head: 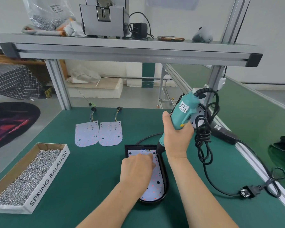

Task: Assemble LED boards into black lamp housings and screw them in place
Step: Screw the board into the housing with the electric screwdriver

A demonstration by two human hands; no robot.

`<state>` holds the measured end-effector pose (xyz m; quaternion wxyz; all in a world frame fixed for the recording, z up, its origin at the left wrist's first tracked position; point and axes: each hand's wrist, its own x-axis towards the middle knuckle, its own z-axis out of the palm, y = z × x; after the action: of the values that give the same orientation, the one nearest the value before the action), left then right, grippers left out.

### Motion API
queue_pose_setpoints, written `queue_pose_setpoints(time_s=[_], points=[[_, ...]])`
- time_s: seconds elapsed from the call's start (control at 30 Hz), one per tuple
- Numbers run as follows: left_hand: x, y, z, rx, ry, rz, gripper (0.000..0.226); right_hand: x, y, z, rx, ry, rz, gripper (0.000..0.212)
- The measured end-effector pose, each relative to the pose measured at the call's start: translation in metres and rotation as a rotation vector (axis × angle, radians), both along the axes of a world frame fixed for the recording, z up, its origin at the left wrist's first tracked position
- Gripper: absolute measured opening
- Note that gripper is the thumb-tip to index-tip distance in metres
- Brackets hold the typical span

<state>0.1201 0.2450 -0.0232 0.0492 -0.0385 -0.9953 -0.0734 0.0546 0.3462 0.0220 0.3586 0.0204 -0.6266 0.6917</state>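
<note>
Surface: green table (89, 178), box of screws (28, 175) at its left.
Progress: one board (156, 183) sits in the black housing (165, 178), being screwed down; two spare boards (86, 134) wait beyond.
Right hand (176, 139): fingers wrapped round the screwdriver (183, 112), tip at the board's far corner.
Left hand (136, 168): curled fingers on the board beside the tip; any pinched screw is hidden.

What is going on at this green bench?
A person is screwing an LED board into a black lamp housing. The right hand grips a teal screwdriver, tip down at the board's far corner; the left hand rests on the board beside the tip. Two spare boards and a box of screws lie on the mat.
</note>
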Motion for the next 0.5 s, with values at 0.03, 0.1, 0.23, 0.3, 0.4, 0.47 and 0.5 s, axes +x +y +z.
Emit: queue_pose_setpoints(time_s=[0.03,0.1,0.23,0.3,0.4,0.47,0.5], points=[[0.0,0.0001,-0.0006,-0.004,0.0,-0.006,0.017,-0.001,-0.0002,-0.0005,0.004,0.002,-0.005,0.046],[0.0001,0.0005,-0.0013,-0.008,-0.002,-0.009,0.016,-0.003,-0.0001,-0.0016,0.017,0.002,-0.015,0.048],[-0.0005,-0.0001,-0.0029,-0.012,0.007,-0.012,0.02,-0.0055,0.0002,-0.0043,0.017,-0.019,-0.025,0.046],[-0.0009,-0.0004,-0.0037,-0.007,0.012,-0.008,0.021,-0.0067,-0.0003,-0.0051,0.011,-0.03,-0.013,0.043],[-0.0017,-0.0005,-0.0042,0.004,0.014,-0.003,0.021,-0.0077,-0.0015,-0.003,0.027,-0.022,0.009,0.045],[-0.0018,-0.0007,-0.0048,0.004,0.021,0.0,0.019,-0.008,-0.0034,0.0,0.051,-0.021,0.025,0.047],[-0.0017,-0.0007,-0.0054,0.001,0.025,0.002,0.018,-0.0081,-0.0045,0.0016,0.061,-0.022,0.036,0.047]])
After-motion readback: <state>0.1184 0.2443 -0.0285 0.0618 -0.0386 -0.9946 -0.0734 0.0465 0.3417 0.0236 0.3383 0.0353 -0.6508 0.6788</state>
